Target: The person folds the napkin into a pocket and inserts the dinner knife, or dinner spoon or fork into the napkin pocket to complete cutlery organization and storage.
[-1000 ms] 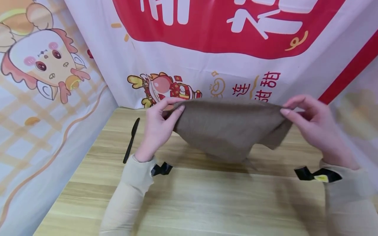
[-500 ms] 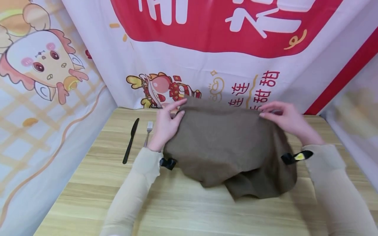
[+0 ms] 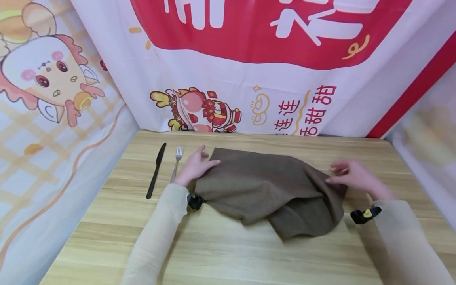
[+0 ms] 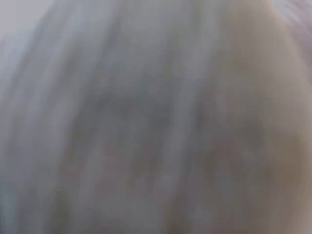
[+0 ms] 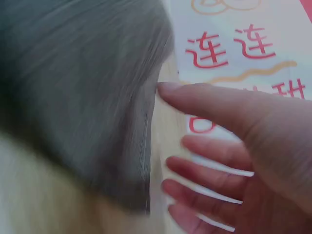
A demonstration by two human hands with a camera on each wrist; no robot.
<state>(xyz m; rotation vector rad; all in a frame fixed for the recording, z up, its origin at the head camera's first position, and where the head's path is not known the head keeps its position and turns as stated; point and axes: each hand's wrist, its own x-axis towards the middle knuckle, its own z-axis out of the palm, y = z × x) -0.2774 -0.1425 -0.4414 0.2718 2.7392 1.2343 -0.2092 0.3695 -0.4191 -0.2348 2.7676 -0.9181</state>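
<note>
In the head view, a brown cloth (image 3: 249,174) lay across the middle of a wood-grained bench (image 3: 242,257), between the person's two hands. Its far edge ran fairly straight, while the near side fell in loose folds, with one corner flap turned out toward the person. The left hand (image 3: 194,166) was at the cloth's far left corner, its fingers apart and loose, the thumb reaching over the cloth's left edge. The right hand (image 3: 356,179) was at the right end, slightly blurred, its fingers also apart and closed on nothing, the thumb at the cloth. Left of the left hand lay a silver fork (image 3: 179,154), tines away from the person, and beyond it a black knife (image 3: 156,170), roughly alongside. Pale sleeves covered both forearms, with a small black device at each wrist. Behind the bench hung a white sheet (image 3: 213,71) with red printing and a cartoon figure.

The left wrist view was a grey-brown blur in which nothing could be told.

In the right wrist view, the thumb tip met the cloth's edge, though whether it pressed could not be told; the other fingers were spread well below it.
</note>
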